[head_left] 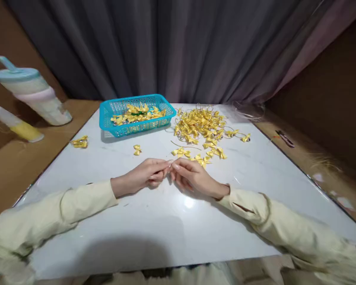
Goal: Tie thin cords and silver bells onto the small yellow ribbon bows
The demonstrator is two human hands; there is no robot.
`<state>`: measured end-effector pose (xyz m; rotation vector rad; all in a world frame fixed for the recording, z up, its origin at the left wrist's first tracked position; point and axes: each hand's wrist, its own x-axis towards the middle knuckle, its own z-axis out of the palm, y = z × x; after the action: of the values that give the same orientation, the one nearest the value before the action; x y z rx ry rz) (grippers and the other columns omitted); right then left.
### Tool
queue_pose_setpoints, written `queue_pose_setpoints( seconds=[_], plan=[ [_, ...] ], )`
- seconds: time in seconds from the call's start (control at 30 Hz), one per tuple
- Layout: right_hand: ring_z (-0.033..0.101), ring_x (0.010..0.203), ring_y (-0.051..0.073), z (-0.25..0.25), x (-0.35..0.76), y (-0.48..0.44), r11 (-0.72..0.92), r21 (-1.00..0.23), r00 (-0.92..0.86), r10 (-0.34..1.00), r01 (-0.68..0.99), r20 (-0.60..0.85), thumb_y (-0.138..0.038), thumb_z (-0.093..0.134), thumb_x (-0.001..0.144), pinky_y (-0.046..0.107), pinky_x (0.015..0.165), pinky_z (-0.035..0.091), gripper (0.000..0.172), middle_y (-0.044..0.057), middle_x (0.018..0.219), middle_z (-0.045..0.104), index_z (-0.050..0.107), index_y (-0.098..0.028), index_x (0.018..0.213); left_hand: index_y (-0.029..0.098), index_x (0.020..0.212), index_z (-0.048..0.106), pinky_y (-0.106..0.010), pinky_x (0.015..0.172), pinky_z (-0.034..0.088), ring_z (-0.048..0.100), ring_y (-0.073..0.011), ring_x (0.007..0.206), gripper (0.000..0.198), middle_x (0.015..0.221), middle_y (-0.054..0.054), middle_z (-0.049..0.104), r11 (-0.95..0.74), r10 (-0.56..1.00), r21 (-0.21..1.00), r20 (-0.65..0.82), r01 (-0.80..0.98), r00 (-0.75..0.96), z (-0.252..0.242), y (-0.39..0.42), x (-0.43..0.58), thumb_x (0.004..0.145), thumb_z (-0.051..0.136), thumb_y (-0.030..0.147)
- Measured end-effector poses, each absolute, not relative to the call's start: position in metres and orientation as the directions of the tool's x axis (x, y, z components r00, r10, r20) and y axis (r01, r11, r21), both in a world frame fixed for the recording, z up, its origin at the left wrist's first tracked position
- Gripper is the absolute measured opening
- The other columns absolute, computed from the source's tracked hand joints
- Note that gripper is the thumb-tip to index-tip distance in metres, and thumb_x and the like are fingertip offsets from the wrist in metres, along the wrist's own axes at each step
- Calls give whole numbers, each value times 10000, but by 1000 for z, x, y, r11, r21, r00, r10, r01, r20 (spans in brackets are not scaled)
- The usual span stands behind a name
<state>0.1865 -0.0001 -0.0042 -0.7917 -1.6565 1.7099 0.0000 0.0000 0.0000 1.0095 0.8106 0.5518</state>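
Left hand (146, 173), right hand (200, 178): fingers (160, 166) pinched closed
Yellow ribbon bows (181, 152) lie just beyond the right fingers; anything held is indiscernible.

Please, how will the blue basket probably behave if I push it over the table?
The blue basket is probably light for its size, because its walls are full of holes. Being wide and low, it should slide rather than tip on the smooth-looking table. The yellow bows heaped inside may shift.
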Motion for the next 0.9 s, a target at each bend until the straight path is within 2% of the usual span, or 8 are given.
queue_pose_setpoints(
  seconds=[0.37, 0.9],
  plan=[
    [393, 371, 28, 3, 187, -3, 142, -983, -588, 807, 113, 49, -328, 415, 932, 156, 404, 323, 279, -39, 528, 536, 553, -120, 806, 159, 620, 422, -201, 393, 135, 130, -41, 383, 347, 423, 97, 213, 449, 733, 892, -341, -42, 589, 5, 0, 4, 900, 479, 356],
    [375, 337, 32, 2, 187, -3, 135, -982, -576, 817, 131, 35, -334, 405, 925, 158, 385, 312, 271, -48, 489, 522, 523, -137, 780, 160, 584, 422, -211, 398, 168, 176, -50, 364, 378, 389, 86, 266, 422, 745, 906, -326, -31, 582, 5, 0, 4, 899, 469, 363]
  ],
)
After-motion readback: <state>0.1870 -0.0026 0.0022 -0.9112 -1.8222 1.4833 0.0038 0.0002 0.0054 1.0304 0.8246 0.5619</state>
